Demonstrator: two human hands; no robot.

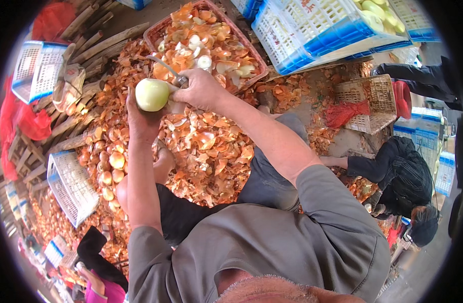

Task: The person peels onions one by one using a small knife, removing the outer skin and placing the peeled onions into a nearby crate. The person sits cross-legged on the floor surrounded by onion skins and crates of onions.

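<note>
A peeled, pale green-white onion (152,94) rests in my left hand (142,117), whose fingers cup it from below and the side. My right hand (199,89) grips a small curved knife (182,81); its blade points up and to the left, above the onion. The right thumb and fingertips reach the onion's right side. Beneath both hands spreads a thick heap of loose onion skins (205,151). Just ahead stands a pink plastic crate (250,45) filled with skins and cut onion ends. Unpeeled onions (116,161) lie in a pile left of my left forearm.
White-and-blue crates (307,38) stand at upper right, one holding peeled onions (375,15). More crates (72,189) are at left, near wooden poles (110,41). A tipped basket (368,102) with red mesh lies at right. Other people (398,178) work at right and lower left.
</note>
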